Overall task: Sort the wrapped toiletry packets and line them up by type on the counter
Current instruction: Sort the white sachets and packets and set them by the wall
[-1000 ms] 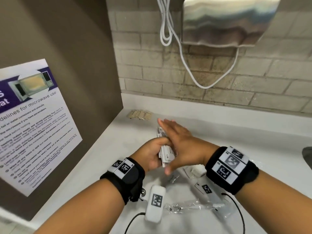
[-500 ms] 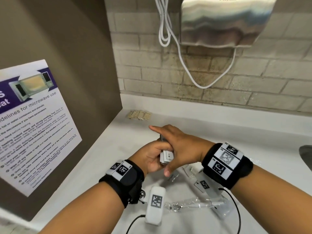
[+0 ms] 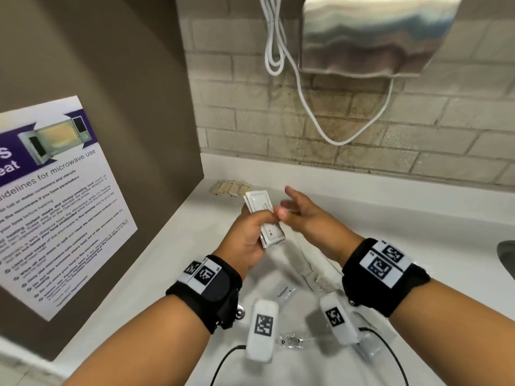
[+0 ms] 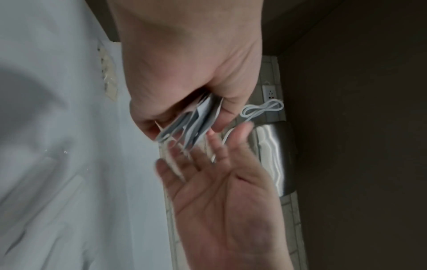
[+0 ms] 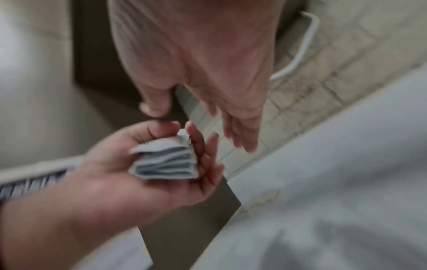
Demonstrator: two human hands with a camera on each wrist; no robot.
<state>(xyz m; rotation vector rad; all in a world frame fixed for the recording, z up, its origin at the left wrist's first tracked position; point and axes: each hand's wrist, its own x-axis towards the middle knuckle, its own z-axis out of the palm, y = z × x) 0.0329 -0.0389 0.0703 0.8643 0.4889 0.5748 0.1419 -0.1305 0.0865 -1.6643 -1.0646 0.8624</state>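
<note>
The right hand (image 3: 303, 215) is coming off the stack of white packets (image 3: 264, 218), where it was pressed flat a moment ago, and its fingers are now spreading loose just beside the stack with nothing in them. The left hand (image 3: 248, 240) is lifting and tilting the stack, its thumb across the top and fingers curled underneath, clamping the packets above the counter (image 3: 404, 218).

The stack is looking loosely squared; in the wrist views the edges are fanning apart, so I judge that a slack grip or a quick tilt could be letting packets slide out and scatter onto the clear-wrapped packets (image 3: 301, 268) lying unsorted below, mixing the types again. Setting them down too near the row of tan packets (image 3: 230, 188) at the back corner could also be knocking that line crooked.

Both wrist views are blurring with motion. The count of packets in the stack is not readable, nor their print. The wrist devices are covering part of the loose pile, and one label reading toothpaste is only just showing.
</note>
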